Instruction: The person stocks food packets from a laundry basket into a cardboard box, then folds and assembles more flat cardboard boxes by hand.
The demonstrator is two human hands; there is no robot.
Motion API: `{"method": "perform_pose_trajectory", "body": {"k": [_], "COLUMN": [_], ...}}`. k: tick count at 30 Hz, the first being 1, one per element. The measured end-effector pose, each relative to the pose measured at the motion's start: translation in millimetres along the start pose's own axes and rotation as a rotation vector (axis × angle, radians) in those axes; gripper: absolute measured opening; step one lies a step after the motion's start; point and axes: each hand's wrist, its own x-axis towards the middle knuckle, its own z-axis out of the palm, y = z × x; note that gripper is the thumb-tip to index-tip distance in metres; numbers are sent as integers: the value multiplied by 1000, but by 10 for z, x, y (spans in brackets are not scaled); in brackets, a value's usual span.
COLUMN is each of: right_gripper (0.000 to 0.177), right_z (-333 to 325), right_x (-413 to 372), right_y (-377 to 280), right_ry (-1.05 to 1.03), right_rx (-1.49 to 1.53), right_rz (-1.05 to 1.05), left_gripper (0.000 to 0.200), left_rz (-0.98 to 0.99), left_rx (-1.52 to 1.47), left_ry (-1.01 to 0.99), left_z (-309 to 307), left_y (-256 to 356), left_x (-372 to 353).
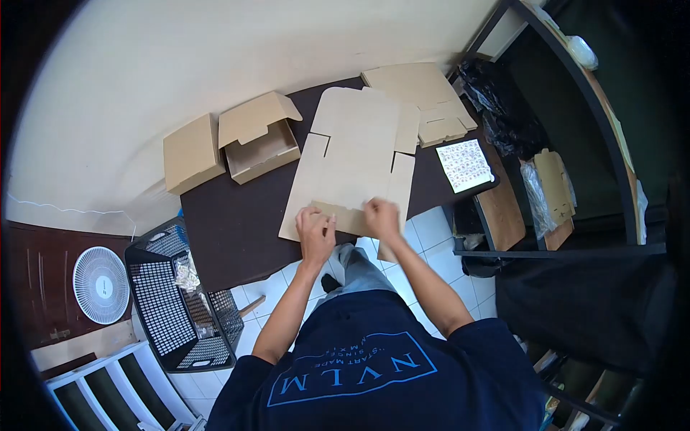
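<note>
An unfolded cardboard box blank [352, 154] lies across the dark brown table, its near edge towards my body. At that edge a narrow flap [341, 214] is folded up over the panel. My left hand [316, 231] grips the flap's left part with curled fingers. On the flap's right end, my right hand [382, 218] is closed, slightly smeared by motion; its fingertips are partly hidden. Slots are cut into both sides of the blank.
A closed box [192, 154] and an open-lidded box [262, 140] stand at the table's left rear. Stacked flat blanks [424, 90] and a sticker sheet [466, 165] lie right. A black crate [162, 309] and a fan [101, 286] are left; a shelf rack [575, 65] stands right.
</note>
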Motion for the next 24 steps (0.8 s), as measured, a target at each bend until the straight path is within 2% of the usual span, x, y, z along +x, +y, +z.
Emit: {"method": "perform_pose_trajectory", "body": {"k": [1, 3, 4, 5, 6, 9, 12, 13, 15, 17, 18, 19, 21, 22, 24], "right_gripper": [23, 21, 32, 43, 43, 57, 53, 41, 35, 20, 20, 20, 18, 18, 19], "right_z": [36, -270, -263, -286, -288, -255, -251, -243, -214, -220, -242, -274, -354, -399, -468], "right_x": [255, 843, 1032, 1138, 1225, 1473, 1663, 1719, 1871, 1942, 1944, 1936, 1950, 1953, 1890], "right_y": [310, 474, 690, 752, 771, 906, 960, 959, 983, 960, 967, 993, 950, 933, 916], "right_ry": [65, 20, 39, 84, 80, 206, 163, 160, 177, 191, 180, 153, 104, 98, 59], "right_rx": [60, 769, 852, 913, 918, 986, 967, 945, 928, 895, 893, 1015, 1149, 1148, 1183], "right_rz": [71, 685, 723, 774, 784, 913, 899, 896, 930, 959, 970, 957, 927, 929, 816], "left_gripper": [24, 26, 27, 32, 32, 34, 33, 33, 34, 30, 27, 27, 40, 40, 65], "left_rz": [19, -15, -46, -173, -179, -307, -371, -379, -158, -194, -220, -231, -332, -337, -569], "left_rx": [33, -65, -177, -61, -53, 81, 233, 238, 101, 32, -41, -35, -94, -92, -336], "left_ry": [109, 31, -40, -217, -224, -500, -590, -594, -452, -428, -398, -399, -105, -104, -51], "left_z": [-58, -110, -143, -223, -244, -311, -345, -301, -177, 5, 97, 215, 458, 499, 568], "left_y": [54, -31, -65, -25, -50, -28, 76, 62, 14, -74, -153, -311, -623, -659, -739], "left_x": [111, 382, 471, 552, 600, 835, 1248, 1352, 1536, 1704, 1781, 1847, 2052, 2188, 2365]}}
